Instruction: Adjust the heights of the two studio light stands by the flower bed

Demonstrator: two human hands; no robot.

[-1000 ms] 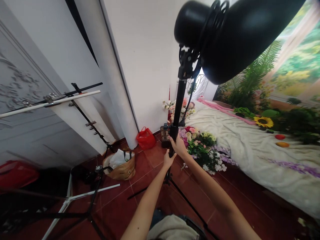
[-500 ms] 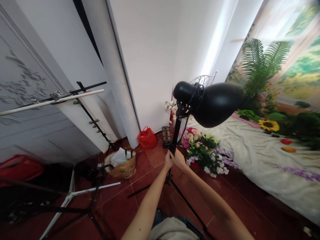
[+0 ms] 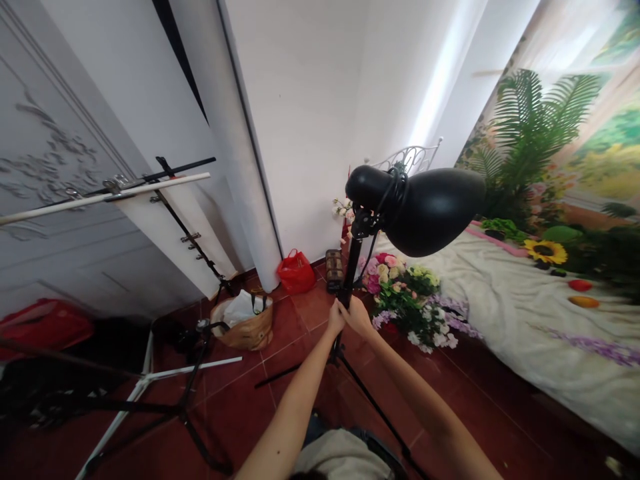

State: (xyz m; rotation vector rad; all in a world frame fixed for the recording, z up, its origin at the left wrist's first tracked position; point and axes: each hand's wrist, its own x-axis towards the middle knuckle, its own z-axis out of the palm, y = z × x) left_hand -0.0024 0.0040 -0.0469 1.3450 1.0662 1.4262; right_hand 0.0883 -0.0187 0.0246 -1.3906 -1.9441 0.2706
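Note:
A black studio lamp [image 3: 433,210] with a coiled cable sits on top of a black light stand [image 3: 354,263], its reflector pointing right. My left hand [image 3: 336,318] is closed around the stand's pole below the lamp. Just beside it, touching it, my right hand [image 3: 357,315] grips the same pole. Below my hands the stand's dark legs spread over the red tiled floor [image 3: 300,313].
Artificial flowers [image 3: 400,287] lie right of the stand, beside a bed with a cream cover [image 3: 493,300]. A red bag [image 3: 296,272], a small trunk [image 3: 334,269] and a woven bag [image 3: 250,327] stand ahead. Other stands with a white pole [image 3: 165,187] are at the left.
My view has shifted slightly, so the bed and plants appear a little further right. Both hands keep hold of the stand, and the lamp looks nearly the same.

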